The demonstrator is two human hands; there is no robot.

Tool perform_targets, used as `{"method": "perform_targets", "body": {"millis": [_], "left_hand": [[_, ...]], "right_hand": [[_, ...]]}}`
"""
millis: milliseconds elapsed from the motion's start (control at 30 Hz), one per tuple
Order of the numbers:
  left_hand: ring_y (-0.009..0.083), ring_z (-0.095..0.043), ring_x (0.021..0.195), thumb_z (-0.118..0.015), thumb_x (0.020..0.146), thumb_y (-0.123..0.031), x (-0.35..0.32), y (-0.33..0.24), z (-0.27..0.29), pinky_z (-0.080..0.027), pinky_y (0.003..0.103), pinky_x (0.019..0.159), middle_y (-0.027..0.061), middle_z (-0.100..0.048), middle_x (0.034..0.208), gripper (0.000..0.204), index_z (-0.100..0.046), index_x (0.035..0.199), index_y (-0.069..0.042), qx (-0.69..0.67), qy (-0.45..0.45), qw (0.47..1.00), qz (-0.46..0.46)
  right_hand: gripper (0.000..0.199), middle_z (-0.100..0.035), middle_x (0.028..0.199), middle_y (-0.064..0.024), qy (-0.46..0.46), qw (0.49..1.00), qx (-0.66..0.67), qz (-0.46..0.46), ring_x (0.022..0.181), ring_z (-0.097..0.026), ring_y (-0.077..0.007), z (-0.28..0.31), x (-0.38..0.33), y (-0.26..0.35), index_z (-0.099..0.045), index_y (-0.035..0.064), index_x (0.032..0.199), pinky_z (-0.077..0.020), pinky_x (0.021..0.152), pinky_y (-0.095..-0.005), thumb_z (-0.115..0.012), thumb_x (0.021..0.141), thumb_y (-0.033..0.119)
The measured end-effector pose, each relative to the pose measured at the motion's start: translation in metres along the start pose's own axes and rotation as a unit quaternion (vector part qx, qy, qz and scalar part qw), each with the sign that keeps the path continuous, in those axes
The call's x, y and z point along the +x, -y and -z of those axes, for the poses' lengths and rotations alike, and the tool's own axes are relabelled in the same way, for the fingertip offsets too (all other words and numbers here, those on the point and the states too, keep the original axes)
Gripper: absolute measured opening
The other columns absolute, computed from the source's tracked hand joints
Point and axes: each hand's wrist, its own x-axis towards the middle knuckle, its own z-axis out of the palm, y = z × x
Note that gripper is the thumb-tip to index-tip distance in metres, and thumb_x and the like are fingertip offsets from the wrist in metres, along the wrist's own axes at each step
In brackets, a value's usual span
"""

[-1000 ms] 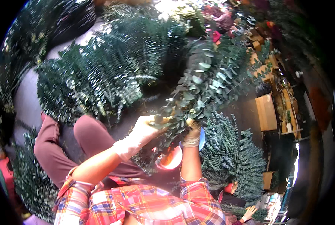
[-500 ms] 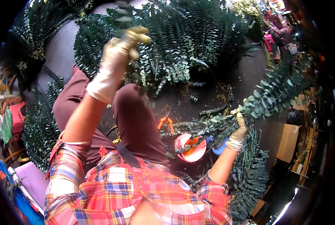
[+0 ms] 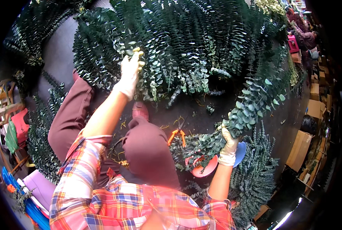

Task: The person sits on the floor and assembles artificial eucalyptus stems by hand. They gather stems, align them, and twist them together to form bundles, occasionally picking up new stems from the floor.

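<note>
My right hand (image 3: 229, 145), in a pale glove, is closed round a bunch of eucalyptus branches (image 3: 247, 109). The leafy ends fan out up and to the right, and the stem ends droop left over a pink bowl (image 3: 204, 168). My left hand (image 3: 129, 74), gloved too, reaches to the near left of a large heap of eucalyptus (image 3: 182, 46). Its fingers are curled on a eucalyptus branch (image 3: 125, 47) at the heap's front. Orange-handled pruning shears (image 3: 177, 134) lie on the dark floor between my knee and the bunch, blades pointing away.
A blue bowl (image 3: 240, 154) is partly behind my right wrist. More eucalyptus (image 3: 255, 180) lies at my right and another pile (image 3: 42, 134) at my left. Cardboard boxes (image 3: 299, 150) line the right side. Wooden stools (image 3: 8, 100) stand far left. Another person (image 3: 304, 36) sits far right.
My left hand has come down from a blurred swing onto the near heap and closed on a branch. My right hand with the bunch has moved left and nearer. My right knee has shifted right.
</note>
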Motion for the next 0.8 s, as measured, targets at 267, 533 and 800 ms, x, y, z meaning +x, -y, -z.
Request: {"method": "perform_targets", "body": {"millis": [267,533,800], "left_hand": [[0.0109,-0.059,0.059,-0.076,0.079,-0.006,0.103,0.039,-0.045,-0.041,0.023,0.047,-0.0016,-0.061,0.074,0.021,-0.056,0.080,-0.013,-0.018,-0.072,0.992,0.101],[0.0074,-0.057,0.057,-0.079,0.077,-0.015,0.102,0.039,-0.043,-0.044,0.023,0.050,-0.0012,-0.067,0.076,0.020,-0.068,0.091,-0.008,0.251,-0.023,0.966,0.058],[0.0070,-0.063,0.071,-0.077,0.085,-0.020,-0.011,-0.060,-0.085,-0.047,0.019,0.061,0.0036,-0.075,0.095,0.031,-0.071,0.111,-0.004,0.054,0.246,0.966,0.052]], "right_hand": [[0.053,-0.066,0.101,-0.0087,-0.009,0.996,0.031,-0.085,0.081,-0.063,-0.0171,-0.008,-0.014,-0.019,-0.058,-0.0027,0.124,-0.0519,0.078,-0.0283,-0.074,0.074,0.002],[0.071,-0.064,0.103,-0.0181,0.004,0.984,0.062,-0.166,0.079,-0.062,-0.0200,-0.011,-0.011,-0.034,-0.044,-0.0083,0.136,-0.0526,0.067,-0.0283,-0.067,0.069,-0.012],[0.051,-0.058,0.106,-0.0187,0.019,0.926,0.327,-0.187,0.082,-0.053,-0.0174,-0.001,-0.002,-0.050,-0.045,-0.0031,0.139,-0.0453,0.064,-0.0262,-0.056,0.092,0.010]]}}
